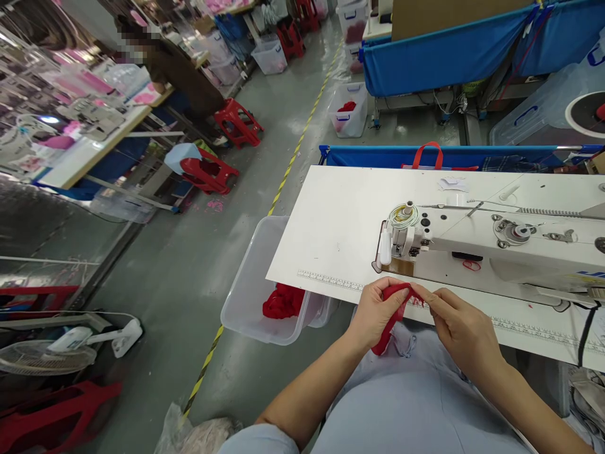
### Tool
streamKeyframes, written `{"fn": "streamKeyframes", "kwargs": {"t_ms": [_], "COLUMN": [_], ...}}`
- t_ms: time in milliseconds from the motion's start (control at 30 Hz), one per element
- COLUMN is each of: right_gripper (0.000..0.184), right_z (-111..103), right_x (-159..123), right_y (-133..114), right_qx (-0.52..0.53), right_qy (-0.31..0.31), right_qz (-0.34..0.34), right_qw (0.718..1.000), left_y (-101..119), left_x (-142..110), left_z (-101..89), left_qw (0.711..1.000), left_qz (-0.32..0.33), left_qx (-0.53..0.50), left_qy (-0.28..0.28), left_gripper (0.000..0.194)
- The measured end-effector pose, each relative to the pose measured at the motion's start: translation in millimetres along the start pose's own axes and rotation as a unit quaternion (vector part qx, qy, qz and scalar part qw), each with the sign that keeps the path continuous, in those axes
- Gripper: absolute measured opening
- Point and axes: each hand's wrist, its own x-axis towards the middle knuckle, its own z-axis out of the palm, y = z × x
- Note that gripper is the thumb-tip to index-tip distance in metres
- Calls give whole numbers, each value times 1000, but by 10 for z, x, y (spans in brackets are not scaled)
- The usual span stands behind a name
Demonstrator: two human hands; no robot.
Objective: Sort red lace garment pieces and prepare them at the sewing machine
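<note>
A small piece of red fabric (388,329) hangs between my two hands, just in front of the table's near edge. My left hand (378,309) is closed on it, thumb pressed over the cloth. The fingertips of my right hand (456,318) pinch its upper right end. Beyond my hands stands a white sewing machine (472,236), its needle end close to my left hand. The machine sits on a white table (326,221) with a printed ruler (326,277) along the front edge.
Left of the table, a clear plastic bin (246,302) on the floor holds red fabric (283,301). Yellow-black tape (302,135) runs along the grey floor. Red stools (210,170) and a co-worker (184,75) are at the upper left. A fan (47,356) lies in view at lower left.
</note>
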Motion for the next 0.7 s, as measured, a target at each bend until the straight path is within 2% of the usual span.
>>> {"fn": "streamKeyframes", "kwargs": {"t_ms": [267,367,433,500,533,633,700], "right_gripper": [56,51,43,34,33,39,44], "right_z": [-5,15,37,57,63,62,48], "right_x": [-9,2,18,37,46,73,94], "right_y": [46,33,7,-26,-42,-75,-84], "right_qx": [30,107,204,319,377,531,598], "right_qy": [-15,-20,-23,-23,-26,-53,-68], "right_qz": [6,48,98,169,212,333,382], "right_qw": [999,993,974,932,901,778,701], "left_y": [23,18,20,29,36,56,61], "left_x": [0,-1,3,7,8,5,-1], "left_z": [19,23,22,20,18,14,11], "left_qw": [1000,1000,1000,1000,1000,1000,999], "left_qz": [0,3,4,6,8,2,-6], "left_qx": [8,6,6,8,10,19,23], "left_qy": [5,4,1,-4,-6,-16,-21], "left_gripper": [34,35,35,35,35,37,38]}}
